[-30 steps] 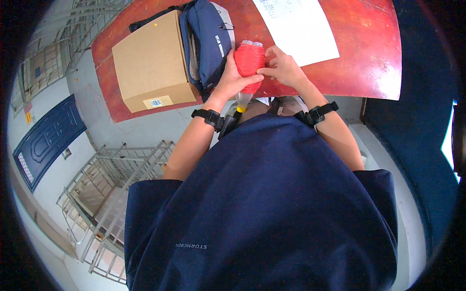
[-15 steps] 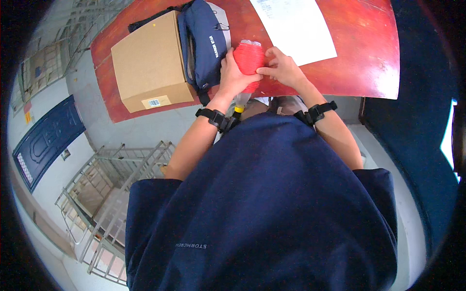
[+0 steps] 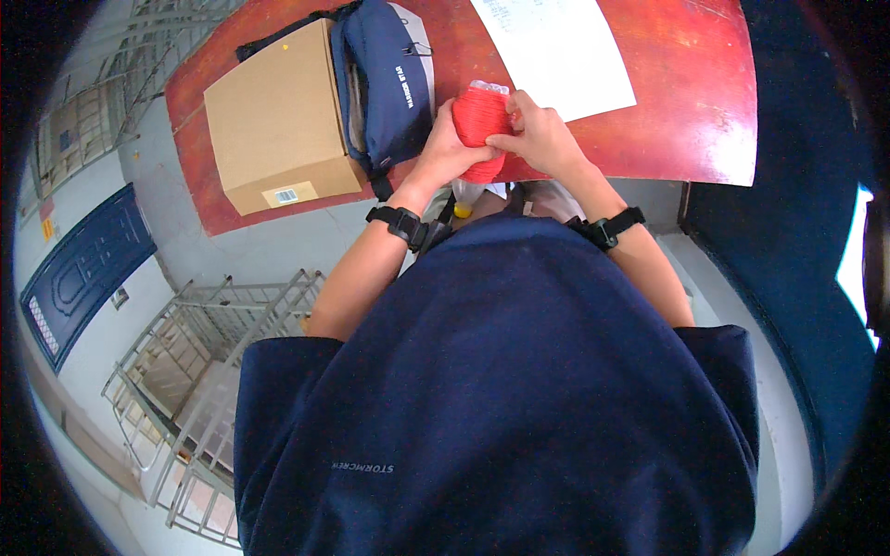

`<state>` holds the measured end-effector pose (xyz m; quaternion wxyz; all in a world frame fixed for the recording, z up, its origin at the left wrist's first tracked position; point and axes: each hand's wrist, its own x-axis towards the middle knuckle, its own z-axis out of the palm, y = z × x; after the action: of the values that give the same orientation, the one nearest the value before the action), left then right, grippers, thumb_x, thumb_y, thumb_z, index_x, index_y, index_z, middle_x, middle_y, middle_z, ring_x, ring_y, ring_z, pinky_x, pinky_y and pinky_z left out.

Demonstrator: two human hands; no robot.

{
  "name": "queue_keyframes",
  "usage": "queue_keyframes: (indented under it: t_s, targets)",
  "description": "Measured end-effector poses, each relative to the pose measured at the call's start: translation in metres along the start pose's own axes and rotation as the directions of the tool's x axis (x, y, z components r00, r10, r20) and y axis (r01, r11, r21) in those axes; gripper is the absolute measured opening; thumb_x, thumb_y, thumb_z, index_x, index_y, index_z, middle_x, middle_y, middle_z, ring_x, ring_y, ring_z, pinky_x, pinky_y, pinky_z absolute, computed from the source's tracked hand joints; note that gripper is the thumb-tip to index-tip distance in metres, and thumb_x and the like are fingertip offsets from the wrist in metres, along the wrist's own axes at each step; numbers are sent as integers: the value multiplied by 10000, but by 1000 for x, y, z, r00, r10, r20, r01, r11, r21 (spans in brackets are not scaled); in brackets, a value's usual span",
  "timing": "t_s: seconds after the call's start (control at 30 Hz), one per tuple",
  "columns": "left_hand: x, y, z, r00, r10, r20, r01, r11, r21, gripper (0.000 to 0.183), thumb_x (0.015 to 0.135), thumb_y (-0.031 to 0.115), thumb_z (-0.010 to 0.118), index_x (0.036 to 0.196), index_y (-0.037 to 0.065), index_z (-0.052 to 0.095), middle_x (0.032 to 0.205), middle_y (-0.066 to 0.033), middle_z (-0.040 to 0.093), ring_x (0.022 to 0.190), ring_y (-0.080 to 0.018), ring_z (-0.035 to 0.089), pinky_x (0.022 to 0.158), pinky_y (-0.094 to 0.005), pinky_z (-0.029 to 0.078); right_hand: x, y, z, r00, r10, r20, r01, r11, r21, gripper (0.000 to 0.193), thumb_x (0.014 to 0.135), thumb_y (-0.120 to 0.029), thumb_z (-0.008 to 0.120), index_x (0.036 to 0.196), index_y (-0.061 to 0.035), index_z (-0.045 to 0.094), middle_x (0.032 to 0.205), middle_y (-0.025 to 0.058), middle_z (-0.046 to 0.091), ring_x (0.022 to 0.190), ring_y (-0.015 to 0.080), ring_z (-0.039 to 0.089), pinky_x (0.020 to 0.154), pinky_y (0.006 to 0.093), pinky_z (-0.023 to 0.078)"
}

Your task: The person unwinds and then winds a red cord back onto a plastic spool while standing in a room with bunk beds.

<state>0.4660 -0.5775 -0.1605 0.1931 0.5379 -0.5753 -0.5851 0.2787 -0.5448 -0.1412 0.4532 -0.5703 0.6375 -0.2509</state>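
Observation:
A spool of red thread (image 3: 480,120) on a pale plastic core stands over the near edge of the reddish-brown table (image 3: 686,111). My left hand (image 3: 443,153) wraps around its left side from below. My right hand (image 3: 538,139) rests against its right side, with thumb and fingers pinched at the red winding. Both wrists carry black straps. My dark blue shirt hides everything below the forearms.
A brown cardboard box (image 3: 273,120) with a small label lies at the table's left end. A dark blue pouch (image 3: 385,83) leans against it. A white sheet of paper (image 3: 556,51) lies behind the spool. Metal railings (image 3: 185,371) and a blue door (image 3: 79,269) show at left.
Both hands and the spool have kept their place and grip. The fingers of my right hand have shifted slightly on the thread.

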Motion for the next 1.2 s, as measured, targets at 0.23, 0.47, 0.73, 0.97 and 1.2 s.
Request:
queue_keyframes:
  t_s: [0.23, 0.47, 0.73, 0.97, 1.2]
  targets:
    - [-9, 29, 9, 992, 119, -32, -68, 743, 666, 1238, 538, 363, 921, 1457, -47, 200, 1289, -278, 434, 1160, -445, 482, 973, -469, 452, 0, -10, -4, 998, 61, 19, -60, 997, -46, 535, 694, -305, 834, 1003, 14, 535, 854, 213, 670, 821, 387, 674, 726, 443, 537]
    - [-5, 20, 9, 993, 117, -21, -78, 772, 630, 1190, 545, 341, 913, 1448, -18, 225, 1309, -273, 409, 1169, -462, 465, 992, -485, 430, 0, -3, -6, 998, 47, 47, -48, 999, 20, 518, 697, -275, 833, 1029, -4, 542, 817, 186, 669, 771, 349, 675, 700, 410, 540]
    - [3, 3, 0, 990, 141, -13, -113, 842, 527, 1152, 547, 308, 894, 1436, -10, 232, 1330, -273, 394, 1215, -445, 443, 1040, -462, 395, -3, 13, -5, 994, 12, 105, -30, 986, 165, 552, 747, -216, 817, 1168, -13, 523, 860, 158, 682, 821, 252, 690, 770, 347, 551]
    - [10, -7, -11, 993, 116, 22, -116, 927, 356, 1182, 546, 301, 904, 1439, -35, 206, 1335, -248, 396, 1247, -382, 443, 1071, -427, 379, 2, 25, 7, 1000, -17, 18, 14, 988, 156, 513, 740, -249, 818, 1109, -21, 543, 936, 194, 682, 884, 308, 682, 788, 387, 544]
    - [13, -11, -20, 996, 31, 84, -43, 988, 147, 1197, 550, 244, 917, 1451, -37, 180, 1379, -235, 373, 1286, -334, 422, 1078, -391, 384, 6, 22, 11, 1000, -3, 24, -1, 984, 180, 515, 737, -267, 826, 1094, -16, 553, 910, 176, 673, 847, 300, 672, 769, 384, 540]
